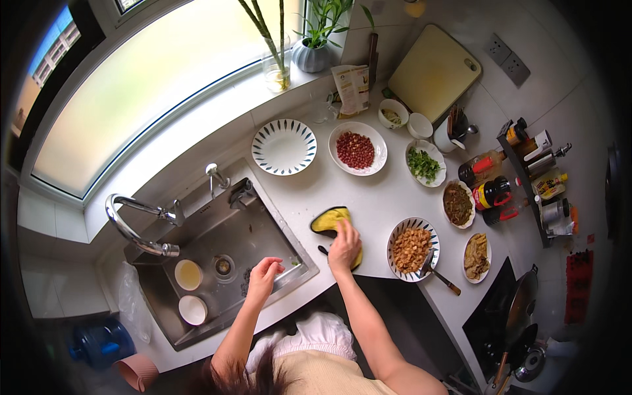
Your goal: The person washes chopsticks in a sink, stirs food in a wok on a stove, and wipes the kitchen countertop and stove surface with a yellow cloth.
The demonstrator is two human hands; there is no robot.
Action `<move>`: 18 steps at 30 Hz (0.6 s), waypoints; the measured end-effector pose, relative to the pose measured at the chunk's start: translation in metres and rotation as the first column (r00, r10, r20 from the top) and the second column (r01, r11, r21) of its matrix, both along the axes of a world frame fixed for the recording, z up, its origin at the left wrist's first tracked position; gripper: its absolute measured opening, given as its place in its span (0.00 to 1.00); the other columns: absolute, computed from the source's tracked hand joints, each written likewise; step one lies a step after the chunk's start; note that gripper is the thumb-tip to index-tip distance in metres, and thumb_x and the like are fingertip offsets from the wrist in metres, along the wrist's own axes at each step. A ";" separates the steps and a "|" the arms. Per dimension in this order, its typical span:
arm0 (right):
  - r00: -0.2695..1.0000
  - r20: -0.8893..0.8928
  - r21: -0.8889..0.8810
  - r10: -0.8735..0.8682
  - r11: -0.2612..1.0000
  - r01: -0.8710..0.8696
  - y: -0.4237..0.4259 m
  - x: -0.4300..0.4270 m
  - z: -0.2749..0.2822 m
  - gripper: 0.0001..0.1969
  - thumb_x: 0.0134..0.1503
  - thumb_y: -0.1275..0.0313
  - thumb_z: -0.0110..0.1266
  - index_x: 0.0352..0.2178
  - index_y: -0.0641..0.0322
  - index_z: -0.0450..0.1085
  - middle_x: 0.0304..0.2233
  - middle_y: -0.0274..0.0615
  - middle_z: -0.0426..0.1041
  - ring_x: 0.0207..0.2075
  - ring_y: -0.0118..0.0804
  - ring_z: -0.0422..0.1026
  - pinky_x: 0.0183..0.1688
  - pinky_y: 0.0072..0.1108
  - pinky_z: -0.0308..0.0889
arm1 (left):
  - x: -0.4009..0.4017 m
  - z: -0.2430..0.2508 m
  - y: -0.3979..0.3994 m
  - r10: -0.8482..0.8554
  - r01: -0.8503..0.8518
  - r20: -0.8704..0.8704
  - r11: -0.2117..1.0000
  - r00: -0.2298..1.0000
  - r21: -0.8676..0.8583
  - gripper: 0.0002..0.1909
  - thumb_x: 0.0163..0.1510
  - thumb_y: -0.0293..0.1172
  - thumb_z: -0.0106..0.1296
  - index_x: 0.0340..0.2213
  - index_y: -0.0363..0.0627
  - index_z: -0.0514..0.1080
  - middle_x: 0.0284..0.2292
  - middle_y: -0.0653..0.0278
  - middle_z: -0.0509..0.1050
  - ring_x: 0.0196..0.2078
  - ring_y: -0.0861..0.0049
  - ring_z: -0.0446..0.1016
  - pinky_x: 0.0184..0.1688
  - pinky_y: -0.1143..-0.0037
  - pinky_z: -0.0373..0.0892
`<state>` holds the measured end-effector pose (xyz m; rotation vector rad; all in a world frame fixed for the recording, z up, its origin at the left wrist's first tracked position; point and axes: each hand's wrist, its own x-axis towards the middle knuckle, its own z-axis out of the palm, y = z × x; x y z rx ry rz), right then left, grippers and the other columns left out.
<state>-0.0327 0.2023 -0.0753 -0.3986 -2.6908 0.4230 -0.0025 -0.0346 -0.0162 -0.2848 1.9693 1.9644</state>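
Note:
My right hand presses on a yellow cloth with dark edging that lies on the white countertop beside the sink. Part of the cloth is hidden under the hand. My left hand hangs over the near right edge of the steel sink, fingers loosely bent, with nothing seen in it. To the right of the cloth stands a patterned bowl of diced brown food, with a dark-headed, wooden-handled utensil resting on its rim.
Behind are a patterned plate and a bowl of red peanuts. Chopped greens and other dishes stand at right, near bottles and a wok. Two small bowls sit in the sink under the chrome faucet.

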 end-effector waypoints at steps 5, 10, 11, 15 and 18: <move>0.742 0.159 -0.073 -0.651 0.742 0.666 0.034 -0.038 -0.002 0.31 0.60 0.64 0.44 0.60 0.66 0.47 0.65 0.58 0.33 0.64 0.54 0.45 0.59 0.41 0.48 | -0.032 -0.005 0.031 0.032 -0.032 0.031 0.999 0.999 0.001 0.10 0.59 0.28 0.43 0.38 0.37 0.72 0.27 0.65 0.75 0.32 0.83 0.72 0.37 0.81 0.66; 0.466 0.210 -0.113 -0.859 0.452 0.885 0.104 -0.116 -0.004 0.43 0.58 0.47 0.41 0.62 0.71 0.39 0.65 0.61 0.31 0.66 0.51 0.38 0.61 0.40 0.43 | -0.038 0.009 0.031 0.079 -0.081 0.068 0.996 0.995 0.026 0.11 0.60 0.29 0.43 0.38 0.35 0.71 0.29 0.64 0.75 0.34 0.81 0.73 0.41 0.79 0.69; 0.446 0.250 -0.094 -0.860 0.437 0.895 0.112 -0.124 0.002 0.44 0.57 0.46 0.42 0.62 0.71 0.40 0.65 0.60 0.32 0.66 0.51 0.38 0.61 0.39 0.43 | -0.035 0.009 0.025 0.084 -0.086 0.070 0.996 0.994 0.021 0.11 0.60 0.29 0.43 0.38 0.35 0.71 0.29 0.64 0.75 0.34 0.81 0.73 0.41 0.79 0.69; 0.594 0.233 -0.082 -0.770 0.594 0.801 0.134 -0.133 0.007 0.36 0.55 0.54 0.50 0.59 0.64 0.52 0.64 0.51 0.42 0.65 0.49 0.43 0.61 0.39 0.46 | -0.032 0.003 0.010 0.170 -0.165 0.134 0.985 0.976 -0.044 0.11 0.60 0.28 0.43 0.38 0.35 0.72 0.28 0.63 0.75 0.34 0.81 0.73 0.41 0.78 0.70; 0.977 0.065 -0.045 -0.202 0.978 0.205 0.122 -0.119 0.000 0.24 0.53 0.71 0.51 0.53 0.61 0.63 0.61 0.43 0.55 0.61 0.48 0.54 0.59 0.40 0.54 | -0.038 -0.004 0.015 0.181 -0.179 0.124 0.983 0.976 -0.025 0.11 0.60 0.28 0.43 0.38 0.35 0.72 0.29 0.63 0.75 0.34 0.82 0.73 0.41 0.79 0.69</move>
